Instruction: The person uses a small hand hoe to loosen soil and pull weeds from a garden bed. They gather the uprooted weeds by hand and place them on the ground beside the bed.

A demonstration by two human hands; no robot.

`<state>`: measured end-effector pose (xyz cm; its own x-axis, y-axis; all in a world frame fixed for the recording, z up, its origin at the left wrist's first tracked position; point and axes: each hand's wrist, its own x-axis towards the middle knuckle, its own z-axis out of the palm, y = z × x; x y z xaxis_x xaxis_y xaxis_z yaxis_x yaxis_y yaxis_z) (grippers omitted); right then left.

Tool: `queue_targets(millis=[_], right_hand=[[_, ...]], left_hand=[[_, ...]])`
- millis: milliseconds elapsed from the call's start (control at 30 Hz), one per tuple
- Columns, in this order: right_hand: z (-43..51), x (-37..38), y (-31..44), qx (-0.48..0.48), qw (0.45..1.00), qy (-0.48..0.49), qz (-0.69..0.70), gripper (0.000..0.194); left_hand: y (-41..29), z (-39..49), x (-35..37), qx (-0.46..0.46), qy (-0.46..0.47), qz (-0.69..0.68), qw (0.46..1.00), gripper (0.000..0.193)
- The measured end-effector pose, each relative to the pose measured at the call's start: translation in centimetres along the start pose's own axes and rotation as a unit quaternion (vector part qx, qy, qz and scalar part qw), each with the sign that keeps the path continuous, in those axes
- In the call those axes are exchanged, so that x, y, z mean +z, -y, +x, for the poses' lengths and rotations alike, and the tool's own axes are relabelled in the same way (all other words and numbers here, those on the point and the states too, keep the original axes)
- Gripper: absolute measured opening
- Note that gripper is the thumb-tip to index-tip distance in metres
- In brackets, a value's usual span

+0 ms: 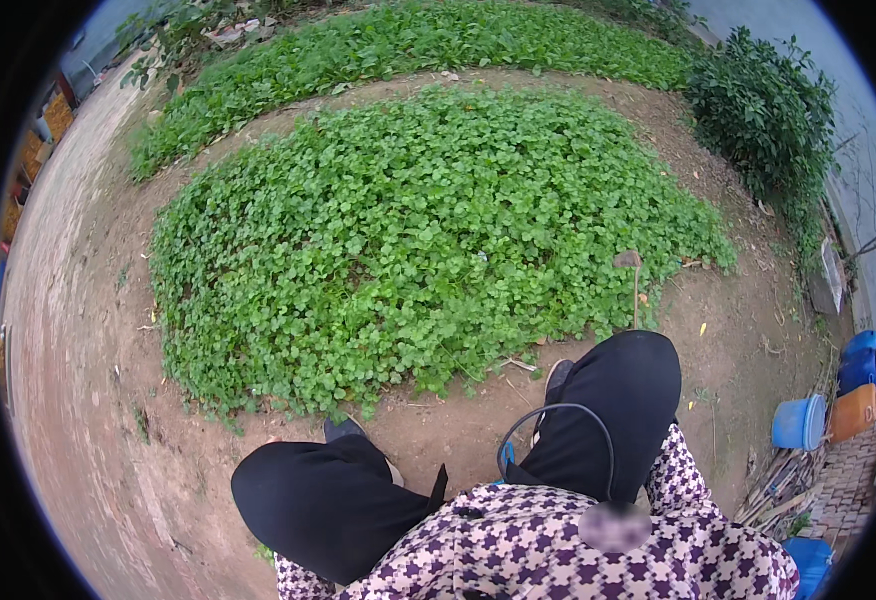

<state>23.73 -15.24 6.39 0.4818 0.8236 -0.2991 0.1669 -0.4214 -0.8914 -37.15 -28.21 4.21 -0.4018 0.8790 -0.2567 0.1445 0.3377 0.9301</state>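
Observation:
Neither my left hand nor my right hand shows; the houndstooth sleeves run down beside my bent knees, and the hands are hidden or out of view. Before me spreads a dense bed of low leafy green plants (423,240). Near its right edge, just beyond my right knee, a small hoe (627,259) lies with its blade over the leaves and its thin handle running back behind the knee. A black cable (558,407) loops over my lap, close to something blue between my legs.
A second bed of greens (438,37) lies beyond a strip of bare soil. On the right stand a leafy bush (764,112), a light blue bucket (798,422), an orange container (854,412) and sticks (775,484). A paved path (62,225) runs along the left.

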Motion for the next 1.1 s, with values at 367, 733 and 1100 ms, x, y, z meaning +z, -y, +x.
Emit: queue_targets(millis=[367, 733, 1100], right_hand=[[2.3, -0.6, -0.4, 0.013, 0.986, 0.09, 0.14, 0.018], [4.6, -7.8, 4.7, -0.017, 0.982, -0.05, 0.183, 0.044], [3.9, -6.2, -5.2, -0.047, 0.996, -0.065, -0.025, 0.036]], left_hand=[[-13.2, 0.0, 1.3, -0.056, 0.114, -0.236, 0.963, 0.043], [-21.7, -1.7, 3.0, 0.036, 0.17, -0.148, 0.974, 0.048], [-26.4, 1.3, 2.6, 0.063, 0.284, 0.081, 0.953, 0.056]])
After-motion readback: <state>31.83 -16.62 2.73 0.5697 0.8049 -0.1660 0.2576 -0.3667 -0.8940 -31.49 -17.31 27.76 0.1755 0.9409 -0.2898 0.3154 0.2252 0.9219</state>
